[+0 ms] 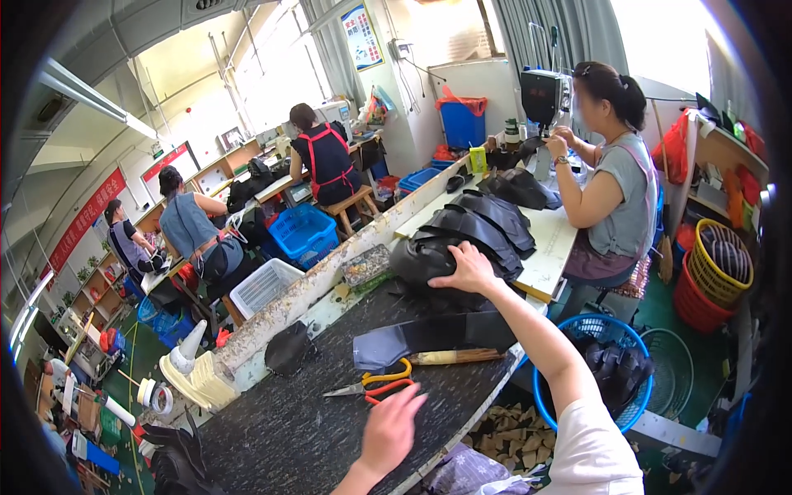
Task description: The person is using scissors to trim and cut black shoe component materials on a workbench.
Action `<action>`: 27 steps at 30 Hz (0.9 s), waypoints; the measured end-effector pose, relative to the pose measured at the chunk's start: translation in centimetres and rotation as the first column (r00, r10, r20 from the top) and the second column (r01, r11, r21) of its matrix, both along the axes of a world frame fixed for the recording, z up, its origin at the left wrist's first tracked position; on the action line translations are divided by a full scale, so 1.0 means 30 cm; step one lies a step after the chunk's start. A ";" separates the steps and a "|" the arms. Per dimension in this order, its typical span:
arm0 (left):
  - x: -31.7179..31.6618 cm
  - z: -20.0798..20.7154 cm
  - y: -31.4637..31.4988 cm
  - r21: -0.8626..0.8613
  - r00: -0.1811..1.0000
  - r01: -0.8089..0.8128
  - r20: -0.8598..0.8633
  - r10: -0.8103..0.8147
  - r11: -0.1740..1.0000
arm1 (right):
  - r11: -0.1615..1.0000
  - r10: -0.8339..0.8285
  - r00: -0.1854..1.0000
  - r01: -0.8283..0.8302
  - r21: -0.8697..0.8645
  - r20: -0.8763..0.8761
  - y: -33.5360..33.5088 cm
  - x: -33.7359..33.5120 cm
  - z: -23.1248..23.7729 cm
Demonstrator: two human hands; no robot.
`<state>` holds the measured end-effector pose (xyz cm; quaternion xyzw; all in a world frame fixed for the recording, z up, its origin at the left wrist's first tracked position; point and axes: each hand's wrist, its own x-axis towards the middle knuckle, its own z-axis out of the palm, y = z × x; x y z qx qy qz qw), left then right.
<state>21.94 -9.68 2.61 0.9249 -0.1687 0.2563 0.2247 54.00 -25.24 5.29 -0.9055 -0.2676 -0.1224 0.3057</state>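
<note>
My right hand [468, 268] reaches forward and closes over the top of a rounded black shoe upper [421, 262], the nearest of a row of black uppers [483, 227] stacked along the bench. My left hand [393, 431] hovers open, fingers apart, over the dark speckled worktable [280, 429]. Just beyond its fingertips lie scissors [375, 384] with orange and yellow handles. A flat dark grey cut piece [429, 337] and a wooden-handled tool [454, 356] lie between my two hands.
A person in grey [615, 194] works at a sewing machine [544, 95] across the bench. A blue basket [544, 396] of black pieces stands at my right. A white thread cone [190, 340] and a black piece [289, 346] sit left. Other workers sit farther back.
</note>
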 end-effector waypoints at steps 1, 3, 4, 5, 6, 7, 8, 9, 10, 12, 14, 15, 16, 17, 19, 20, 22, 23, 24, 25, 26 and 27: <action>0.090 0.002 -0.032 0.161 0.999 0.040 0.002 -0.041 0.986 | 0.993 -0.063 0.997 0.059 -0.100 -0.038 -0.005 0.037 -0.054; 0.275 -0.043 -0.064 0.404 0.999 0.021 0.034 -0.037 0.915 | 0.976 -0.118 0.987 0.096 -0.194 -0.108 -0.023 0.103 -0.167; 0.356 -0.075 -0.046 0.488 0.997 -0.054 0.076 0.019 0.871 | 0.976 -0.099 0.991 0.079 -0.200 -0.088 -0.011 0.101 -0.178; 0.425 -0.105 -0.006 0.515 0.998 -0.051 -0.001 0.061 0.855 | 0.987 -0.056 0.996 0.045 -0.157 -0.065 -0.007 0.094 -0.163; 0.479 -0.122 0.032 0.539 0.992 -0.042 -0.078 0.100 0.841 | 0.993 -0.018 0.999 0.013 -0.118 -0.041 -0.016 0.070 -0.133; 0.516 -0.104 0.064 0.509 0.994 0.036 -0.104 0.020 0.860 | 0.993 -0.018 0.999 0.014 -0.120 -0.035 -0.017 0.048 -0.104; 0.535 -0.105 0.082 0.538 0.997 0.037 -0.078 0.006 0.842 | 0.986 0.096 0.994 -0.087 -0.145 0.054 -0.012 0.023 -0.080; 0.541 -0.097 0.086 0.543 0.998 0.028 -0.069 0.011 0.839 | 0.966 0.213 0.967 -0.188 -0.179 0.136 0.000 -0.006 -0.061; 0.540 -0.092 0.087 0.544 0.998 0.019 -0.064 0.019 0.839 | 0.950 0.247 0.938 -0.185 -0.252 0.243 0.023 -0.064 -0.062; 0.553 -0.104 0.102 0.533 0.998 0.031 -0.061 0.002 0.845 | 0.877 0.293 0.927 -0.163 -0.452 0.235 0.052 -0.141 -0.042; 0.552 -0.092 0.115 0.523 0.998 0.050 -0.060 -0.022 0.851 | 0.842 0.307 0.922 -0.147 -0.520 0.237 0.040 -0.167 -0.016; 0.545 -0.070 0.124 0.534 0.998 0.039 -0.061 -0.008 0.845 | 0.815 0.333 0.918 -0.165 -0.556 0.215 0.031 -0.171 0.003; 0.535 -0.043 0.145 0.548 0.998 0.023 -0.059 0.011 0.836 | 0.787 0.361 0.912 -0.186 -0.589 0.195 0.032 -0.178 0.030; 0.515 -0.020 0.174 0.485 0.999 -0.008 0.034 -0.010 0.874 | 0.765 0.415 0.883 -0.208 -0.610 0.220 0.033 -0.202 0.058; 0.469 0.050 0.209 0.474 0.989 -0.094 0.146 0.027 0.876 | 0.759 0.488 0.808 -0.205 -0.618 0.331 0.019 -0.302 0.114; 0.450 0.067 0.218 0.456 0.983 -0.137 0.173 0.063 0.879 | 0.757 0.546 0.718 -0.202 -0.621 0.432 0.017 -0.345 0.118; 0.402 0.064 0.207 0.353 0.964 -0.229 0.213 0.161 0.907 | 0.750 0.578 0.652 -0.188 -0.634 0.491 0.033 -0.442 0.067; 0.378 0.054 0.206 0.247 0.937 -0.309 0.246 0.248 0.918 | 0.709 0.602 0.611 -0.113 -0.697 0.514 0.034 -0.485 0.057; 0.363 0.029 0.209 0.196 0.930 -0.313 0.260 0.258 0.929 | 0.707 0.607 0.610 -0.119 -0.697 0.510 0.031 -0.508 0.070; 0.336 0.004 0.204 0.133 0.917 -0.324 0.287 0.276 0.937 | 0.691 0.602 0.621 -0.090 -0.717 0.502 0.026 -0.528 0.085; 0.308 -0.017 0.190 0.069 0.904 -0.329 0.313 0.293 0.942 | 0.675 0.594 0.633 -0.057 -0.736 0.496 0.019 -0.544 0.093; 0.284 -0.041 0.170 0.009 0.906 -0.307 0.310 0.289 0.952 | 0.737 0.509 0.642 0.019 -0.675 0.574 0.010 -0.529 0.048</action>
